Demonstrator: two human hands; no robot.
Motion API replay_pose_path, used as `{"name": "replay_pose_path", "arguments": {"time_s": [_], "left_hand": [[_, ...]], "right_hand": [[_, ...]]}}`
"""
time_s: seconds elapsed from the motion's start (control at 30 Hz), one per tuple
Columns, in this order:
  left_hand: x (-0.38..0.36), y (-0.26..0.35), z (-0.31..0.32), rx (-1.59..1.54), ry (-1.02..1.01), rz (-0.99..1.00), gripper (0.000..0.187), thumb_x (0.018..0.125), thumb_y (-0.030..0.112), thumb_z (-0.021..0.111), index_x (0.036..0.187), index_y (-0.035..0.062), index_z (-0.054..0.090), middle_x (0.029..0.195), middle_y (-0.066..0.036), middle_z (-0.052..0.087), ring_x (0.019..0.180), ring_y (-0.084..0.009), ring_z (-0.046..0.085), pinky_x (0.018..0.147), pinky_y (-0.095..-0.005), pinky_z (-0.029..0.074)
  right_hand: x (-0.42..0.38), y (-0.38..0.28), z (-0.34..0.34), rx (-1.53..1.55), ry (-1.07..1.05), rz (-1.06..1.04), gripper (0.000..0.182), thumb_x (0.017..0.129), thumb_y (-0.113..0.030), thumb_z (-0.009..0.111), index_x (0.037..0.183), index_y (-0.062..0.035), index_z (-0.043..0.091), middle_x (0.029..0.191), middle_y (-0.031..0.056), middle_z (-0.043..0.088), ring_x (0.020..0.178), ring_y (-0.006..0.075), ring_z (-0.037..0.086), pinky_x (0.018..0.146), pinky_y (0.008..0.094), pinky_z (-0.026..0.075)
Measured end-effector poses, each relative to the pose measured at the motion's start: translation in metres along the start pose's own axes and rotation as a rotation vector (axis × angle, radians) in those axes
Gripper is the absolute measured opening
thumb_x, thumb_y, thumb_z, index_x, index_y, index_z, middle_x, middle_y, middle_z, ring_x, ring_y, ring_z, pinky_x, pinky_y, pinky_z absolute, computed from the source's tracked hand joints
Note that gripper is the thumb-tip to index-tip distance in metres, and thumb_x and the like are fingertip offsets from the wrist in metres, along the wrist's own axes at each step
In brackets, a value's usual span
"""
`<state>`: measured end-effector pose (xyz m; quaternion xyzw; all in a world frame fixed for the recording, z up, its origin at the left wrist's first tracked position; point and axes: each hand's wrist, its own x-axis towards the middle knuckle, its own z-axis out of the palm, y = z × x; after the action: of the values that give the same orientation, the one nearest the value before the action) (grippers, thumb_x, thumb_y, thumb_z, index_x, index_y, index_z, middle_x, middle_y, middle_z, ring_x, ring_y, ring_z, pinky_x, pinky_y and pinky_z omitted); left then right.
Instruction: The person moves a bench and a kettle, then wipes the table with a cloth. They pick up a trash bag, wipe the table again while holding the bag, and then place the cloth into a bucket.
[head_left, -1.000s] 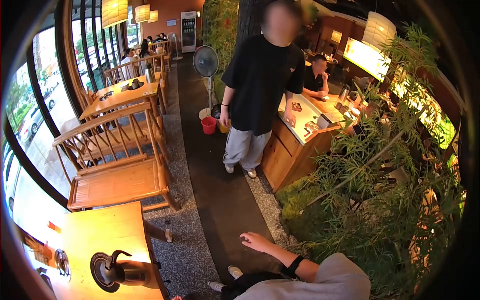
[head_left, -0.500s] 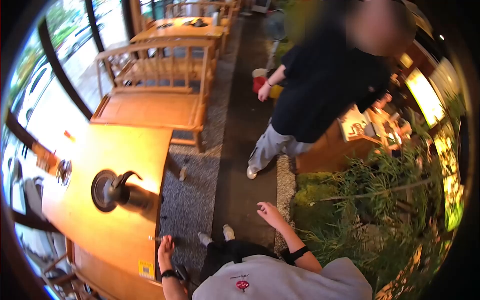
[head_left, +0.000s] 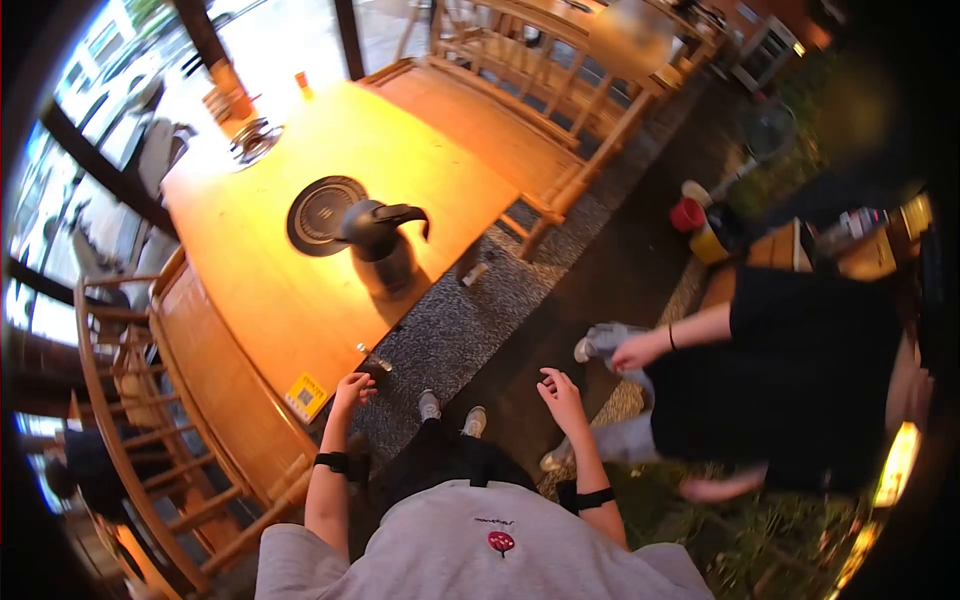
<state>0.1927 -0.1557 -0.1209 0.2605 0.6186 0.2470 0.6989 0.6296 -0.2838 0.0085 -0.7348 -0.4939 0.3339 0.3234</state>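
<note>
Jug (head_left: 388,258), upright on the counter (head_left: 250,285), at 12 o'clock from the left hand (head_left: 350,395), whose fingers curl loosely, contents indiscernible. A small metal piece (head_left: 376,359) is near, at 1 o'clock. The right hand (head_left: 563,403), fingers loosely open, appears empty. Judged phase: no contact with the jug; the counter's edge intervenes. Another person (head_left: 775,385) occupies 3 o'clock.

Wooden table (head_left: 245,270) with 1 kettle (head_left: 385,258) and 1 yellow card (head_left: 306,396)

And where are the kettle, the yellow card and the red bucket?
Kettle (head_left: 387,268), head view: its metal body.
Yellow card (head_left: 306,397), head view: its printed face.
Red bucket (head_left: 687,215), head view: its side.
</note>
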Motion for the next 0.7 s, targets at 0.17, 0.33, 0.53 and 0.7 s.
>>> {"name": "replay_pose_path", "arguments": {"time_s": [0.17,0.33,0.53,0.7], "left_hand": [[-0.04,-0.014,-0.057,-0.068,0.158,0.179,0.036,0.09,0.02,0.061,0.121,0.0025,0.051,0.093,-0.01,0.066,0.07,-0.0146,0.066,0.053,-0.0208,0.047],[-0.117,-0.01,-0.112,-0.12,0.71,0.575,0.065,0.09,0.011,0.059,0.145,0.0077,0.024,0.092,-0.01,0.065,0.074,-0.0133,0.063,0.063,-0.0243,0.05],[-0.27,0.022,-0.137,-0.102,1.362,0.742,0.061,0.096,0.01,0.048,0.149,0.0159,0.017,0.104,-0.013,0.061,0.084,-0.0164,0.062,0.078,-0.0278,0.048],[-0.378,0.038,-0.136,-0.026,1.829,0.902,0.065,0.095,0.004,0.049,0.149,0.0126,0.014,0.111,-0.016,0.06,0.09,-0.0207,0.063,0.082,-0.0321,0.049]], "right_hand": [[0.041,-0.036,0.036,-0.044,-0.134,-0.19,0.027,0.085,-0.011,0.063,0.111,-0.0044,0.058,0.087,0.01,0.059,0.071,0.018,0.059,0.065,0.0287,0.05],[0.089,-0.095,0.078,-0.067,-0.181,-0.29,0.022,0.086,-0.011,0.063,0.107,-0.0041,0.061,0.087,0.0088,0.063,0.073,0.0163,0.06,0.065,0.0275,0.05],[0.116,-0.169,0.157,-0.156,-0.622,-0.564,0.021,0.086,-0.013,0.064,0.104,-0.0029,0.061,0.085,0.011,0.062,0.074,0.0209,0.061,0.068,0.0306,0.049],[0.098,-0.216,0.226,-0.247,-1.124,-0.761,0.024,0.087,-0.016,0.063,0.106,-0.0028,0.06,0.084,0.0124,0.062,0.076,0.0233,0.062,0.07,0.0321,0.05]]}}
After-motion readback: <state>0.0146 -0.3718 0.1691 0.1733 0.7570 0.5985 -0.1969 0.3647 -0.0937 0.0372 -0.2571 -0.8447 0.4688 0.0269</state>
